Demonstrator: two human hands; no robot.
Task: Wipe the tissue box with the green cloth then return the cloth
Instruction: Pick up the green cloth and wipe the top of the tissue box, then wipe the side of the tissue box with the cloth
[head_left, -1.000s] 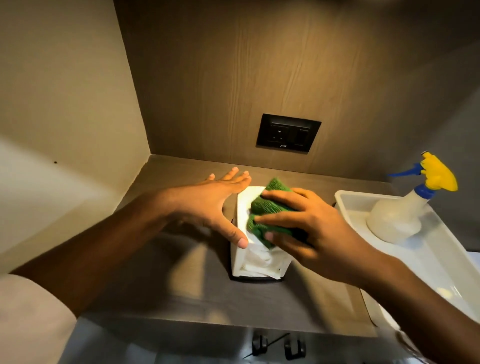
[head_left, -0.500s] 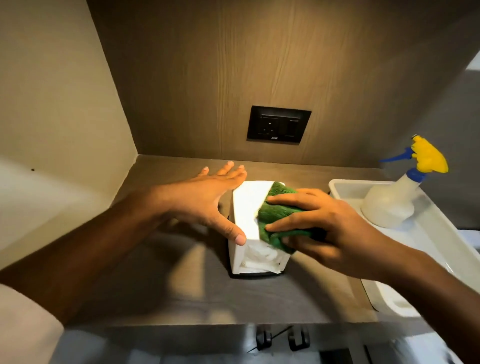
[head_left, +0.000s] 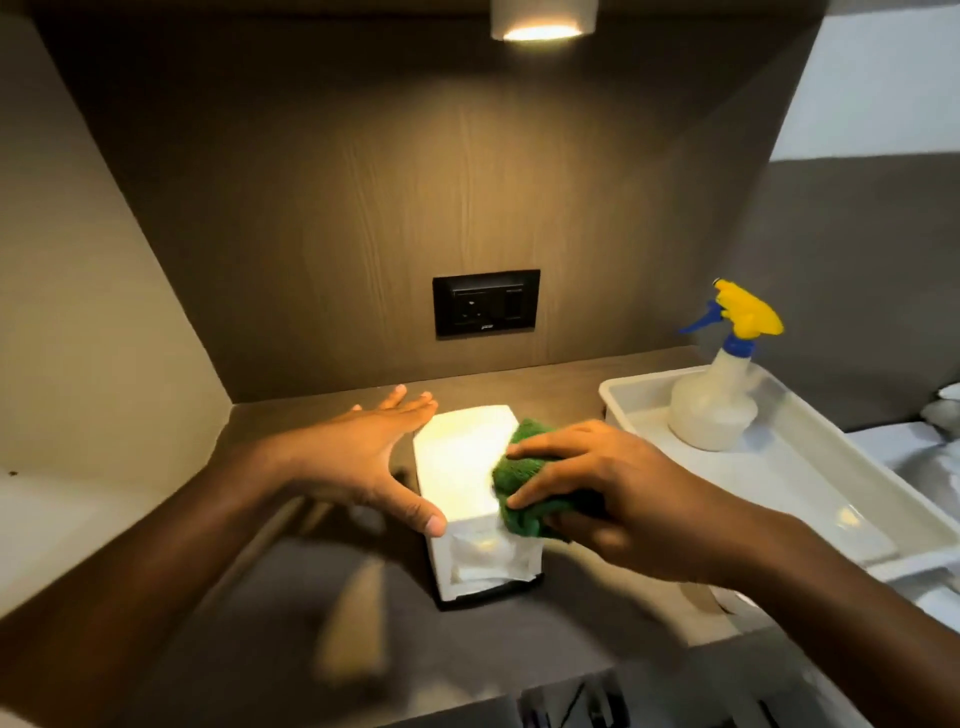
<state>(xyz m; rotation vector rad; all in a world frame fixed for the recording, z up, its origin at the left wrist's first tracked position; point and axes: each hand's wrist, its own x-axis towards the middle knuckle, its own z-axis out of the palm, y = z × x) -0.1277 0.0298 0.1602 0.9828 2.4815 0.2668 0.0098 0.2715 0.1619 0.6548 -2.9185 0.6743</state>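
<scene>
A white tissue box stands on a dark base on the grey-brown counter, a tissue showing at its near face. My left hand lies flat against the box's left side, fingers spread, thumb on the near top corner. My right hand grips a bunched green cloth and presses it on the box's right top edge.
A white tray sits to the right and holds a spray bottle with a yellow and blue trigger. A black wall socket is on the back panel, a lamp overhead. A side wall closes the left.
The cloth has slid from the middle of the box's top toward its right edge. The view has tilted up, so the lamp now shows. My left hand stays against the box.
</scene>
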